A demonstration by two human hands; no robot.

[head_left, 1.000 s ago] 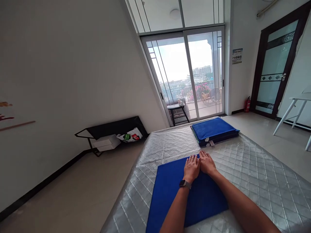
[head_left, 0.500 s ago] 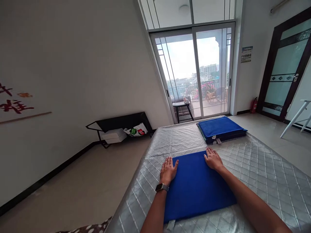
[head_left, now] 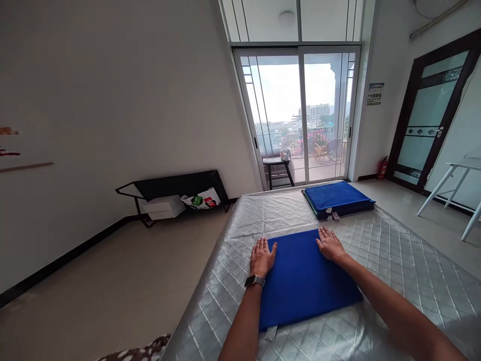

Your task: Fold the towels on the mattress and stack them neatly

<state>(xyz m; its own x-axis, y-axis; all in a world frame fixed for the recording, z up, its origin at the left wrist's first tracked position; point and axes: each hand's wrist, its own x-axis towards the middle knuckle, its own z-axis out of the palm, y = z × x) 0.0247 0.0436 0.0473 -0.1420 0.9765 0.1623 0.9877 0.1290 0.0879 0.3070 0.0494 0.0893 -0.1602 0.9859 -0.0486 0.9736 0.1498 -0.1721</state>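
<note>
A folded blue cloth (head_left: 300, 281) lies flat in front of me on the silver quilted mattress (head_left: 398, 260), a pale tag sticking out at its near left edge. My left hand (head_left: 262, 258), a watch on its wrist, rests on the cloth's far left edge with the fingers stretched out. On the far right corner lies my right hand (head_left: 330, 244), flat, its thumb apart from the fingers. Neither hand grips anything. Just beyond my right hand sits a stack of folded blue cloths (head_left: 332, 195) with tags at its near edge.
A black rack (head_left: 176, 183) stands against the left wall, holding white boxes (head_left: 161, 206) and a printed bag (head_left: 202, 199). Behind the mattress are a dark stool (head_left: 277, 164) and sliding glass doors (head_left: 304, 115). To the right stand a white-legged table (head_left: 438, 190) and a fire extinguisher (head_left: 382, 168).
The camera view has shifted slightly right and up. Both hands stay flat on the same edges of the blue cloth, and the stack has not moved on the mattress.
</note>
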